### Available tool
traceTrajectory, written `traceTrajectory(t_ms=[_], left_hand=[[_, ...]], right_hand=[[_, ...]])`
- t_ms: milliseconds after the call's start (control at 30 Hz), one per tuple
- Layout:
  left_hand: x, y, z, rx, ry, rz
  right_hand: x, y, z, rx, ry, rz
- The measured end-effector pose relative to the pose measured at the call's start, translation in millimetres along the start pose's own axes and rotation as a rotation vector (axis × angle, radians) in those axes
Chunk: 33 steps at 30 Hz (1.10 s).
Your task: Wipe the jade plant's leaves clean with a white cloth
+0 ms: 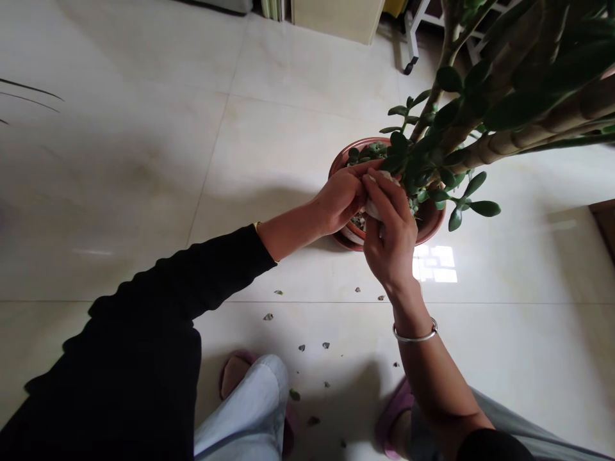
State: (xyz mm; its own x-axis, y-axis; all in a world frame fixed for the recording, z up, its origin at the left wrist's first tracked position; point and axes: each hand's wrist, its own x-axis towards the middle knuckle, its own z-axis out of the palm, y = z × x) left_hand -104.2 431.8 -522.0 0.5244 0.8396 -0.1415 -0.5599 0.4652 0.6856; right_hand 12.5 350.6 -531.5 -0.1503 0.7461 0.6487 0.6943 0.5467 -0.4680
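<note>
A jade plant [446, 118] with thick stems and fleshy green leaves stands in a round reddish-brown pot [435, 232]. Over the pot's near left side, my two hands meet among the lower leaves. My right hand [391, 237] is closed on a crumpled white tissue [373, 210], pressing it in between the hands. Beside it, my left hand [339, 195] has its fingers curled at the foliage, the index finger stretched along a leaf. What lies between the left fingers is hidden by the tissue and the right hand. Smaller succulent leaves [369, 152] show at the pot's back left.
Several fallen dry leaf bits [268, 316] are scattered on the pale tiled floor [144, 153] between my feet and the pot. A white wheeled stand [414, 32] and a pale board [334, 19] are behind. At the right edge is a brown wooden piece [604, 224].
</note>
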Motion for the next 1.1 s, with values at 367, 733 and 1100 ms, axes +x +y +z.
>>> traceTrajectory(t_ms=[367,733,1100], left_hand=[[-0.5,1.5,0.6,-0.030,0.011,-0.016],[9.3,-5.5,-3.6,0.004,-0.019,0.003],[8.2,-3.5,-4.3,-0.011,0.003,0.023]], right_hand=[[-10.2,12.1,10.3,-0.157,0.248,0.157],[1.6,19.2,23.1,-0.124,0.215,0.206],[9.8,21.7,27.1,-0.145,0.153,0.383]])
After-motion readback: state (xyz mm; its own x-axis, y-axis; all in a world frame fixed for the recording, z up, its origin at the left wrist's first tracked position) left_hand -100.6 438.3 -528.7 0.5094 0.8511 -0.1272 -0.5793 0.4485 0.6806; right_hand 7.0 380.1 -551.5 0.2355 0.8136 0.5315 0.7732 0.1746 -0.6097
